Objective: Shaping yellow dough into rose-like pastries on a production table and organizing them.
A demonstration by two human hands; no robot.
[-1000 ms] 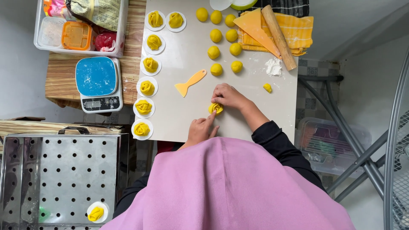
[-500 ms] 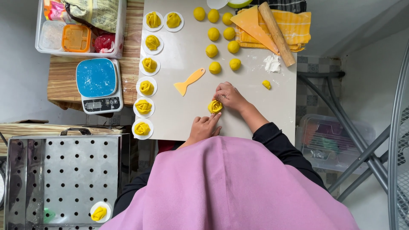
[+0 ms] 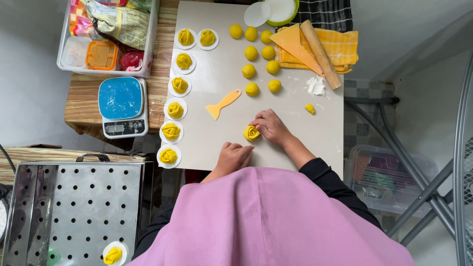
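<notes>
A yellow dough rose (image 3: 251, 132) rests on the pale work mat (image 3: 212, 133), and my right hand (image 3: 271, 126) pinches it from the right side. My left hand (image 3: 234, 156) lies curled on the mat just below and left of the rose, holding nothing. A yellow plastic scraper (image 3: 222, 104) lies on the mat above the hands. Several finished dough roses on white paper rounds (image 3: 175, 109) line the mat's left edge. Several plain yellow dough balls (image 3: 252, 89) sit further up. My pink garment hides the near edge of the mat.
A blue-topped kitchen scale (image 3: 121, 106) and a clear tub of packets (image 3: 106, 37) stand on a wooden bench at left. A perforated steel steamer tray (image 3: 74, 212) holds one rose (image 3: 113, 254). A rolling pin (image 3: 320, 47), yellow cloth, flour pile and green-rimmed bowl (image 3: 281, 10) are top right.
The rose has gone from being held between both hands to resting on the mat; my left hand has drawn back toward me and off the dough. My right hand stays on it.
</notes>
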